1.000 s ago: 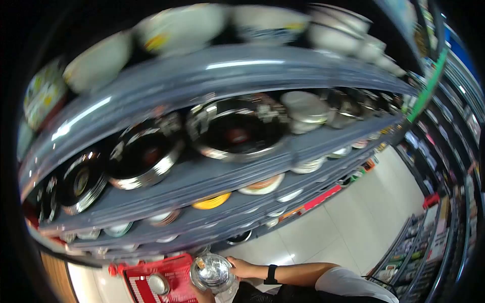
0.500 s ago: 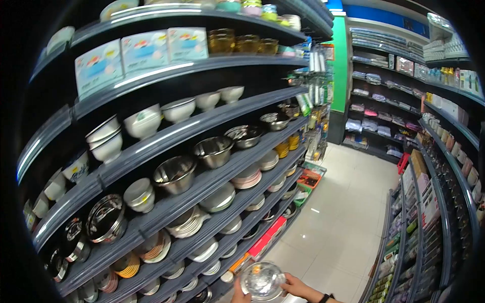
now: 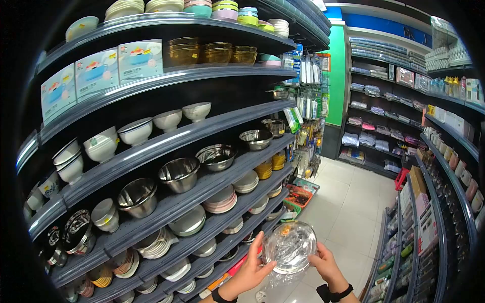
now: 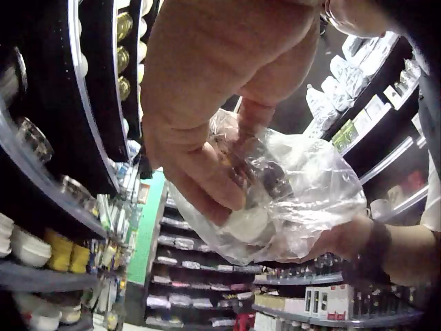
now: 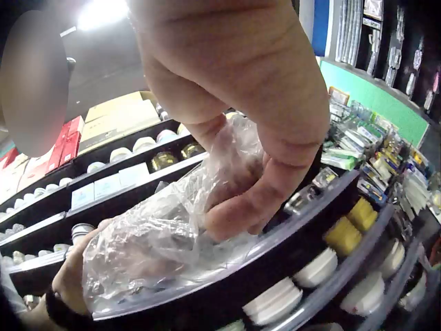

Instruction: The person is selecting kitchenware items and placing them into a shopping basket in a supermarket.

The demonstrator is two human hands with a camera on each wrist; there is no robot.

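A shiny steel bowl (image 3: 290, 246), wrapped in a thin clear plastic bag (image 3: 273, 281), is held up in mid-air low in the head view, tilted so its hollow faces the viewer. It sits between two hands — the left hand (image 3: 251, 271) on its left edge, the right hand (image 3: 325, 263) on its right edge. Each grip is closed on the wrapped bowl: the wrist views show curled fingers (image 4: 207, 187) and a thumb pressing through the crinkled plastic. Loose bag hangs below the bowl. A black wristband (image 3: 333, 294) circles the right wrist. To the left, curved grey shelves (image 3: 166, 139) carry metal basins (image 3: 178, 174), white ceramic bowls (image 3: 135, 131) and amber glass bowls (image 3: 217, 52). A pale tiled floor (image 3: 348, 212) runs down the shop aisle — more stocked racks (image 3: 444, 166) line the right side.
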